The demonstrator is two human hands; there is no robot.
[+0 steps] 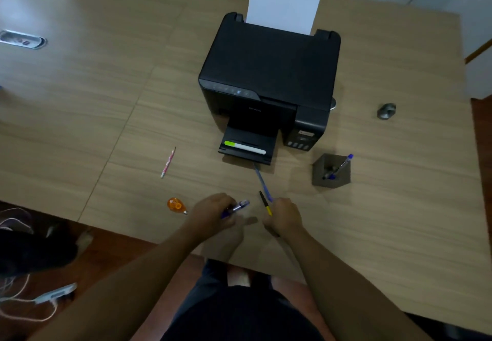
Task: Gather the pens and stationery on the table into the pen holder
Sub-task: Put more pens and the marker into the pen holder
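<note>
Diagonally, blue pen (262, 181) toward printer (269, 80).

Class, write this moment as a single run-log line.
left hand: holds blue pen | right hand: holds black-and-yellow pen, blue pen | pen holder: one blue pen inside | loose: pink pencil, orange correction tape

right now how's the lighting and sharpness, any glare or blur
Head view: dim overall, glare washes the table at upper left; wide-angle bends the table edges; both hands and the pens they hold look soft; the pen holder casts a faint shadow.
</note>
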